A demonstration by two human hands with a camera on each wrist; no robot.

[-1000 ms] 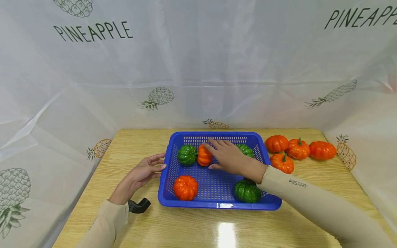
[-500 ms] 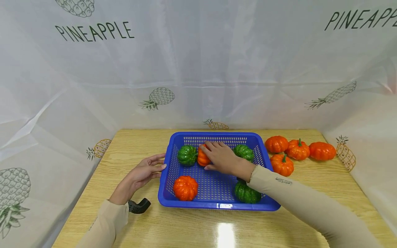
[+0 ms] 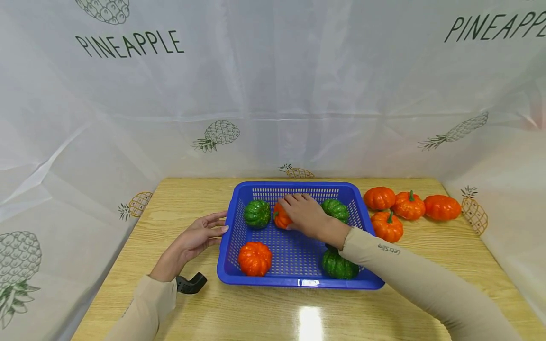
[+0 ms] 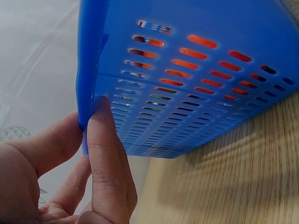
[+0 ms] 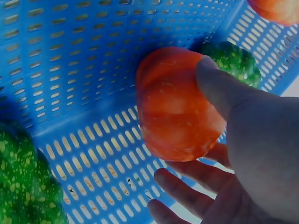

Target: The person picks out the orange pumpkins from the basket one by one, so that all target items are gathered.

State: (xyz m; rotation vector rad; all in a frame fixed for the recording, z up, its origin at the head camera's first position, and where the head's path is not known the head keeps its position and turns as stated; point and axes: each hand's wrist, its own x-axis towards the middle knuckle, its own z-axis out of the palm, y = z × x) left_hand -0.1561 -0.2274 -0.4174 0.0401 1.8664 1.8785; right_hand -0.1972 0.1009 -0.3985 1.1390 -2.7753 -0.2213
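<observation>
My left hand (image 3: 197,237) pinches the left rim of a blue plastic basket (image 3: 264,281); in the left wrist view the thumb and fingers (image 4: 103,158) lie on either side of that rim. Inside the basket, my right hand (image 3: 306,215) grips an orange pumpkin (image 3: 281,217) near the back wall. The right wrist view has the thumb on one side of this pumpkin (image 5: 175,112) and fingers on the other. Left of it sits a green pumpkin (image 3: 257,214). Two more green pumpkins, back right (image 3: 334,209) and front right (image 3: 340,264), and an orange-red pumpkin (image 3: 254,258) at front left share the basket.
Several orange pumpkins (image 3: 409,205) lie on the wooden table (image 3: 187,199) just right of the basket. A black curved object (image 3: 192,283) shows beside the left wrist. White pineapple-print sheeting (image 3: 273,85) hangs behind and at the sides.
My right hand has come down and closed around the orange pumpkin, which has turned and shifted slightly away from the green one beside it. The left hand has stayed at the rim.
</observation>
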